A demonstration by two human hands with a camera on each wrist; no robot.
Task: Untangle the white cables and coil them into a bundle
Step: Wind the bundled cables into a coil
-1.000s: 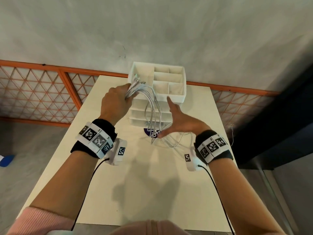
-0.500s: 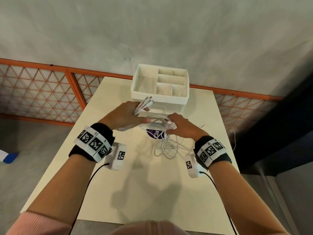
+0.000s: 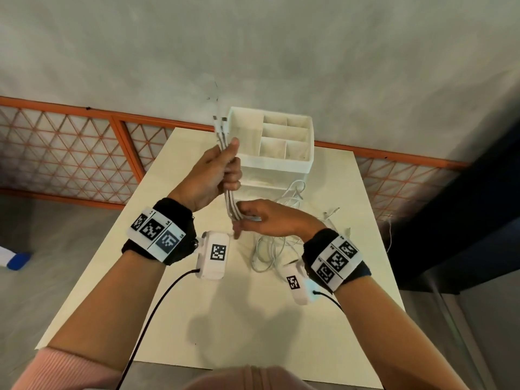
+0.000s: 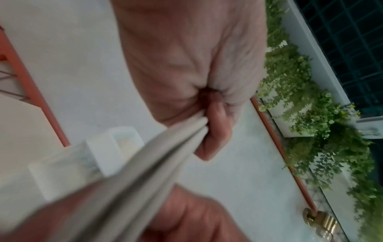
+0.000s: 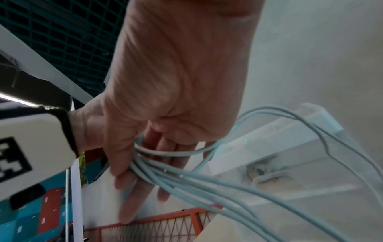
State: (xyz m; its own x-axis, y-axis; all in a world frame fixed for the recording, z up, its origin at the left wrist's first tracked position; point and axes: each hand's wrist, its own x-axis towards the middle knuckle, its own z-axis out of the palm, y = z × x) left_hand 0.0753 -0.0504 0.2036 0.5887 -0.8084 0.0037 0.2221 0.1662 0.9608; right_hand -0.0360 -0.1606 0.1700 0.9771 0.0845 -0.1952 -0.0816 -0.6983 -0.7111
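Several white cables (image 3: 230, 198) run as one upright bunch in front of the white organizer. My left hand (image 3: 229, 164) grips the bunch near its top, and the connector ends (image 3: 219, 123) stick up above the fist. My right hand (image 3: 243, 218) pinches the same strands just below. The rest of the cables lie in loose loops (image 3: 267, 254) on the table by my right wrist. In the left wrist view my left hand (image 4: 215, 131) curls round the blurred cables (image 4: 155, 155). In the right wrist view the cables (image 5: 207, 185) pass between thumb and fingers of my right hand (image 5: 145, 163).
A white compartmented organizer (image 3: 281, 166) stands at the far end of the cream table (image 3: 253, 319). An orange lattice railing (image 3: 84, 153) runs behind it along a grey wall. A blue object (image 3: 17, 260) lies on the floor to the left.
Both hands rose from the cable pile on the table. My left hand turned the connector ends upright, and my right hand moved onto the strands just beneath it.
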